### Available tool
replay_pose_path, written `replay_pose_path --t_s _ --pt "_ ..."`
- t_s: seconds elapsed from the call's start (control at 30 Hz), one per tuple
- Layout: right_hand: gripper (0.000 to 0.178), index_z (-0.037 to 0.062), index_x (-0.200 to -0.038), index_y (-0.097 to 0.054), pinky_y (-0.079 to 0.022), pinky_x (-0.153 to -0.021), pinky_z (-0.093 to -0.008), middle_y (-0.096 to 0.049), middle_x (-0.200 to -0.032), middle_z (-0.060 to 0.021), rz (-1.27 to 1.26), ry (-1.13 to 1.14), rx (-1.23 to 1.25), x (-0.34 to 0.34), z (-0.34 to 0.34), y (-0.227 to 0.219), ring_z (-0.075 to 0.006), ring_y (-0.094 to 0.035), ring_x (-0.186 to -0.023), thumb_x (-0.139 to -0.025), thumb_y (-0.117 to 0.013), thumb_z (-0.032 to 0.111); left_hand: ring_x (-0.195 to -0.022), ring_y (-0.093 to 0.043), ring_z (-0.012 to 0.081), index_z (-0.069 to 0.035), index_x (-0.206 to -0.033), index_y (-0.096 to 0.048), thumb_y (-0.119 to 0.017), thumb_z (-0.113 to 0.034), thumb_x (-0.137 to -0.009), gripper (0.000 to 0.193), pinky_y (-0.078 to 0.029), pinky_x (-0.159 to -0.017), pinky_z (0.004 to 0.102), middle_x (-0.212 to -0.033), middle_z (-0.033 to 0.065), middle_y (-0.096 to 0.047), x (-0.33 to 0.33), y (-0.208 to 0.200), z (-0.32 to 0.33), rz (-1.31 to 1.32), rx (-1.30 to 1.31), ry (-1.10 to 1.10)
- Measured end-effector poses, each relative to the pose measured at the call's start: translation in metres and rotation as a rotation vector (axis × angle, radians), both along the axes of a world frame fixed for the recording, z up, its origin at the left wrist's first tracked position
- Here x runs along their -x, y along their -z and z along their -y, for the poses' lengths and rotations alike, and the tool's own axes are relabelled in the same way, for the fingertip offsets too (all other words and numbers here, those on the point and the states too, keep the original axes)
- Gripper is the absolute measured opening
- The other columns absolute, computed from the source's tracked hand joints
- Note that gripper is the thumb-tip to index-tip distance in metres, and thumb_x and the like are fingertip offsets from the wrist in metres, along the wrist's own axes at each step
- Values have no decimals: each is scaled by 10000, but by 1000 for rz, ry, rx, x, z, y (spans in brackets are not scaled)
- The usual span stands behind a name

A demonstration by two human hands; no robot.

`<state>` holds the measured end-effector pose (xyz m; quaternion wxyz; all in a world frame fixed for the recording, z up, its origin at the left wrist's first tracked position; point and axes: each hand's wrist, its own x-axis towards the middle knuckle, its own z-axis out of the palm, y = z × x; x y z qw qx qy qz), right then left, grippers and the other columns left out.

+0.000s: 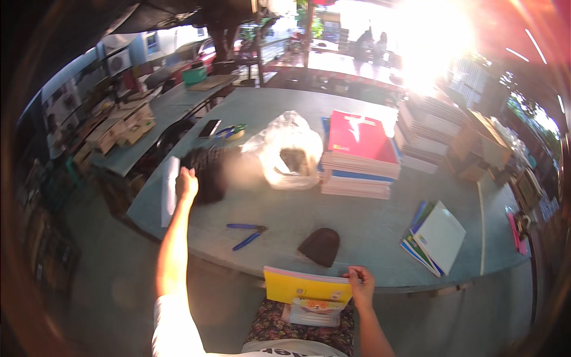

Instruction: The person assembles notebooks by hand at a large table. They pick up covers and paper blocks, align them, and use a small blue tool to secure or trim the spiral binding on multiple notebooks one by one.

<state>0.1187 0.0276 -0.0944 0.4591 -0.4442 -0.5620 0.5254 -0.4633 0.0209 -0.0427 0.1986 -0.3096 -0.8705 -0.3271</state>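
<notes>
My right hand (pixel 361 285) grips the right end of a yellow-covered book (pixel 306 285), held over my lap at the table's near edge. A small pale packet (pixel 317 312) with an orange animal picture lies against my lap just below it. My left arm stretches to the table's left side. There my left hand (pixel 187 183) is closed between a white paper strip or stack (pixel 169 193) and a dark pile (pixel 209 178); what its fingers pinch is hidden. Blue-handled cutting pliers (pixel 248 233) lie spread on the table, left of a dark brown rounded pad (pixel 321 246).
A clear plastic bag (pixel 285 152) stands mid-table beside a stack of red-topped books (pixel 360 146). Farther right are another book stack (pixel 428 131), a cardboard box (pixel 479 143) and loose notebooks (pixel 434 235). A phone (pixel 210 128) and a tape roll (pixel 236 132) lie at the back left.
</notes>
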Motion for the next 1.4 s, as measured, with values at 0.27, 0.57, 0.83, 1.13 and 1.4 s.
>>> replay_pose_path --t_s 0.27,0.57,0.83,1.13,1.4 --pt "167 63 -918 -625 -484 -707 -363 -619 -866 -118 465 -306 -710 48 13 -63 -309 -589 -818 -769 -655 132 -646 -477 58 -47 -1006 -560 -568 -160 -896 159 -403 -631 199 -738 -10 -550 -140 -134 96 199 -757 451" --pt "483 25 -1207 -460 -446 -777 -420 -550 -1047 -117 981 -619 -731 117 30 -51 -295 -530 -963 -813 -603 264 -650 -611 330 -46 -1310 -401 -591 -133 -822 531 -467 -592 407 -748 201 -615 -272 -33 141 487 450 897" --pt "424 47 -1118 -545 -456 -731 -415 -592 -922 -126 928 -702 -652 104 17 -41 -315 -579 -875 -762 -648 253 -766 -635 334 -56 -1335 -321 -570 -182 -850 560 -487 -682 381 -890 223 -626 -318 38 141 896 241 937" --pt "286 -31 -742 -601 -437 -537 -362 -600 -628 -164 620 -650 -180 50 -1 -70 -309 -570 -558 -632 -759 181 -857 -610 326 -33 -1207 -446 -531 -196 -873 381 -464 -732 376 -926 187 -616 -338 -20 113 869 365 1233" --pt "270 -15 -894 -628 -459 -561 -275 -611 -746 -105 406 -593 -454 70 -3 -44 -177 -590 -630 -638 -714 -19 -785 -598 359 -12 -1200 -447 -513 -178 -878 369 -456 -690 402 -887 201 -613 -326 14 119 779 224 1037"
